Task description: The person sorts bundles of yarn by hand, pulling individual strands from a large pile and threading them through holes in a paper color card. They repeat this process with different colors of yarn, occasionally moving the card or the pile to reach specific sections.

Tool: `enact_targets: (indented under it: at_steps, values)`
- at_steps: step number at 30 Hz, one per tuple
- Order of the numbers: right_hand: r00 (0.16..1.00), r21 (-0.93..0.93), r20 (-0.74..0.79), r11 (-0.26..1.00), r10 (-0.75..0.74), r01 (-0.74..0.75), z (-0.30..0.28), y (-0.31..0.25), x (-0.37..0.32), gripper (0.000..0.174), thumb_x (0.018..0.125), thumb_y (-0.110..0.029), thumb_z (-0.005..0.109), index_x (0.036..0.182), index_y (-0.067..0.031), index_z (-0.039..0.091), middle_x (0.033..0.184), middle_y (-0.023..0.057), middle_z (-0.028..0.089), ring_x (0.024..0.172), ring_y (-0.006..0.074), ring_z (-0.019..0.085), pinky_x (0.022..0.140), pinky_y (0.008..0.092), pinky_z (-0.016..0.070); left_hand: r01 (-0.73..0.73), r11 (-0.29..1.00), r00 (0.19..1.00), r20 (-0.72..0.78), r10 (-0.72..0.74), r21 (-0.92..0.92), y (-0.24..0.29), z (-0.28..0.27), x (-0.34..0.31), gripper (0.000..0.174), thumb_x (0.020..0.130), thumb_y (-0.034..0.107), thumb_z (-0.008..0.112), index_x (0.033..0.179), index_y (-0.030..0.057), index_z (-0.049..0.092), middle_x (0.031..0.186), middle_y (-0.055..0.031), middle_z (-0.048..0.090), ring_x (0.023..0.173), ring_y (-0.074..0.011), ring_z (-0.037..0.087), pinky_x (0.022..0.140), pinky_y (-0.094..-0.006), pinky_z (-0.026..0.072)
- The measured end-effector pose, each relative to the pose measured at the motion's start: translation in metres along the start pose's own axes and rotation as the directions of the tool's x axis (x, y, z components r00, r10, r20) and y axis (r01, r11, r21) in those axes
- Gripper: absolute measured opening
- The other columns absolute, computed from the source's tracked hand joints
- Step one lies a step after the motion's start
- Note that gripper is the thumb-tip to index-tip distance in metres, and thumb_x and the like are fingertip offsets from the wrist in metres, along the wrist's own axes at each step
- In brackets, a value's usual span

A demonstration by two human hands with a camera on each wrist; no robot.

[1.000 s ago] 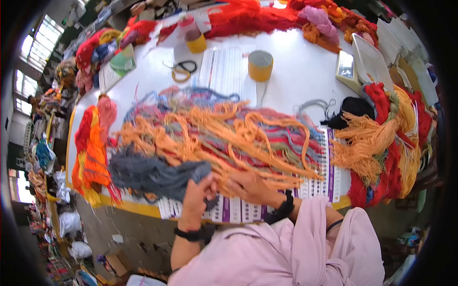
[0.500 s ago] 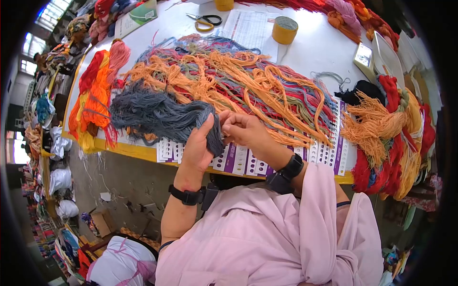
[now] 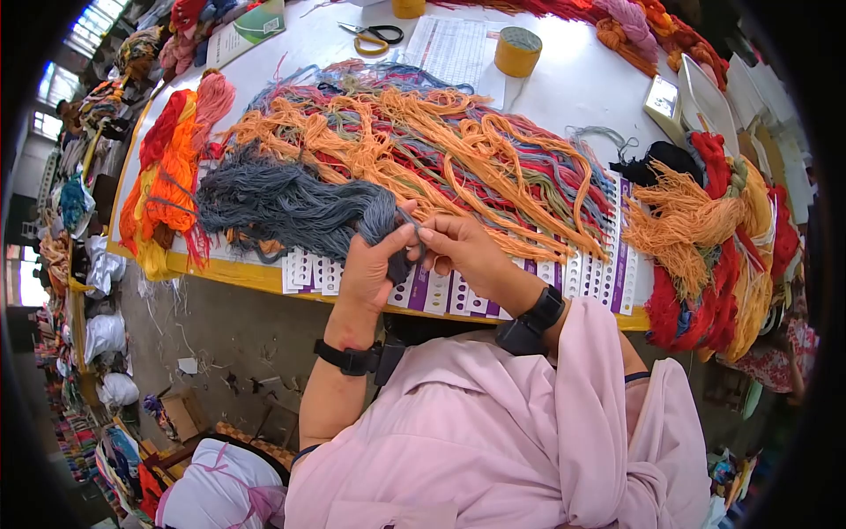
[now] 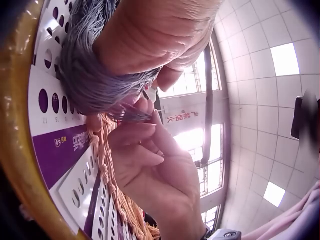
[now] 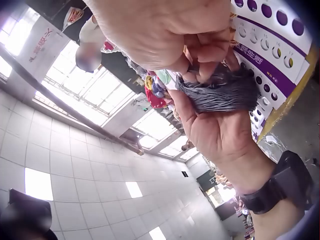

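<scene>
A thick dark grey-blue skein of thread (image 3: pixel 291 198) stretches along the front left of the table, its right end looped over my left hand (image 3: pixel 366 269). That hand grips the looped end, thumb on top. Close beside it, my right hand (image 3: pixel 463 251) pinches a few strands drawn from the skein between thumb and fingertips. In the left wrist view the strands (image 4: pixel 132 114) run from the skein to the right hand's fingertips. The right wrist view shows the skein (image 5: pixel 220 92) wrapped across the left palm. Behind lies a wide spread of orange thread (image 3: pixel 388 145) over red, green and blue threads.
Punched white and purple cards (image 3: pixel 445 291) line the table's front edge. Orange and red skeins (image 3: pixel 172 194) lie left, more mixed skeins (image 3: pixel 705 229) right. Farther back are scissors (image 3: pixel 374 40), a printed sheet (image 3: pixel 445 53), a yellow tape roll (image 3: pixel 518 53) and a scale (image 3: pixel 663 99).
The head view has tilted downward since a second ago. My right hand now draws thin strands out from the skein's looped end, while the left keeps its hold.
</scene>
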State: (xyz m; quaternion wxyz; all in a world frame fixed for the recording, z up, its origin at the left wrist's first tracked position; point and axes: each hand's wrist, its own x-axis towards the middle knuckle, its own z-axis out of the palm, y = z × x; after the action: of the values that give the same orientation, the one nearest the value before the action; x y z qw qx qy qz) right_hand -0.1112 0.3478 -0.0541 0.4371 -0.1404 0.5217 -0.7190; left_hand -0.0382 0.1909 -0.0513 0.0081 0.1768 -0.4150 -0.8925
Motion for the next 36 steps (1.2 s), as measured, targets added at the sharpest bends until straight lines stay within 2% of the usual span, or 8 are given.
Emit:
enact_targets:
  at_steps: [2, 8, 14, 21, 27, 33, 35, 36]
  values:
    - [1.0, -0.036, -0.013, 0.999, -0.001, 0.001, -0.003, 0.001, -0.002, 0.018, 0.099, -0.017, 0.051, 0.096, -0.0037, 0.062, 0.082, 0.0026, 0.066, 0.063, 0.0046, 0.055, 0.053, 0.0183, 0.0433, -0.024, 1.0, 1.0, -0.008, 0.024, -0.007, -0.002, 0.003, 0.0, 0.043, 0.085, -0.003, 0.061, 0.126, -0.0066, 0.052, 0.084, -0.0091, 0.061, 0.067, -0.0182, 0.06, 0.063, -0.0281, 0.0503]
    - [0.997, -0.124, -0.069, 0.992, -0.025, 0.016, -0.005, 0.003, -0.004, 0.017, 0.099, -0.015, 0.051, 0.096, -0.0022, 0.061, 0.079, 0.0034, 0.067, 0.058, 0.0043, 0.055, 0.05, 0.017, 0.0424, 0.014, 1.0, 0.999, -0.036, -0.014, 0.006, -0.002, 0.005, -0.001, 0.044, 0.084, -0.004, 0.062, 0.127, -0.0057, 0.052, 0.087, -0.0088, 0.062, 0.068, -0.0174, 0.06, 0.063, -0.0271, 0.0502]
    - [0.996, -0.147, -0.078, 0.989, -0.043, 0.031, -0.003, 0.001, -0.007, 0.015, 0.098, -0.015, 0.053, 0.096, -0.0024, 0.061, 0.08, 0.0032, 0.067, 0.058, 0.0043, 0.055, 0.049, 0.0165, 0.042, -0.019, 0.998, 1.0, -0.017, 0.021, 0.059, -0.003, 0.005, -0.004, 0.044, 0.083, -0.003, 0.063, 0.126, -0.0047, 0.053, 0.09, -0.0062, 0.064, 0.073, -0.0154, 0.061, 0.067, -0.0273, 0.0514]
    - [0.995, -0.157, -0.076, 0.986, -0.066, 0.053, -0.002, 0.005, -0.007, 0.015, 0.097, -0.015, 0.054, 0.095, -0.003, 0.061, 0.082, 0.0029, 0.067, 0.064, 0.0043, 0.056, 0.053, 0.0172, 0.0429, -0.023, 0.999, 0.996, -0.086, 0.026, 0.041, -0.004, 0.008, -0.007, 0.043, 0.083, -0.004, 0.062, 0.126, -0.0036, 0.054, 0.093, -0.0064, 0.064, 0.081, -0.0154, 0.062, 0.073, -0.0272, 0.0517]
    - [0.997, -0.023, -0.069, 0.999, -0.04, 0.038, -0.006, 0.005, -0.009, 0.014, 0.098, -0.016, 0.053, 0.095, -0.0042, 0.061, 0.084, 0.0024, 0.065, 0.065, 0.0051, 0.055, 0.053, 0.0178, 0.0422, -0.028, 0.999, 0.999, -0.037, 0.029, 0.028, -0.005, 0.003, -0.007, 0.042, 0.085, -0.003, 0.058, 0.126, -0.0038, 0.053, 0.092, -0.007, 0.065, 0.083, -0.0152, 0.063, 0.076, -0.0284, 0.051]
    - [0.999, 0.345, -0.041, 0.938, 0.028, -0.012, -0.008, 0.011, -0.007, 0.016, 0.099, -0.018, 0.05, 0.095, -0.0054, 0.059, 0.083, 0.0017, 0.064, 0.065, 0.0046, 0.055, 0.054, 0.0177, 0.0413, -0.036, 0.996, 0.999, -0.043, 0.032, -0.082, -0.003, 0.005, -0.008, 0.04, 0.086, -0.004, 0.055, 0.126, -0.0047, 0.053, 0.087, -0.0044, 0.062, 0.074, -0.0123, 0.059, 0.072, -0.0267, 0.0491]
    - [0.999, 0.168, -0.044, 0.986, -0.015, 0.022, -0.006, 0.011, -0.008, 0.017, 0.1, -0.018, 0.05, 0.094, -0.0055, 0.059, 0.081, 0.0013, 0.063, 0.063, 0.0042, 0.054, 0.053, 0.0176, 0.0412, -0.026, 0.989, 0.999, 0.026, 0.03, -0.145, -0.003, -0.001, -0.007, 0.04, 0.087, -0.003, 0.056, 0.126, -0.0048, 0.053, 0.086, -0.0031, 0.06, 0.069, -0.0103, 0.056, 0.07, -0.0244, 0.0483]
    - [0.999, 0.077, -0.042, 0.996, -0.035, 0.038, -0.004, 0.011, -0.009, 0.017, 0.1, -0.018, 0.05, 0.093, -0.0056, 0.059, 0.079, 0.001, 0.063, 0.063, 0.0041, 0.054, 0.053, 0.0176, 0.0412, -0.034, 0.996, 0.999, 0.015, 0.035, -0.084, -0.003, -0.002, -0.007, 0.039, 0.086, -0.002, 0.058, 0.125, -0.0037, 0.055, 0.085, -0.0028, 0.06, 0.07, -0.0102, 0.056, 0.067, -0.0234, 0.0479]
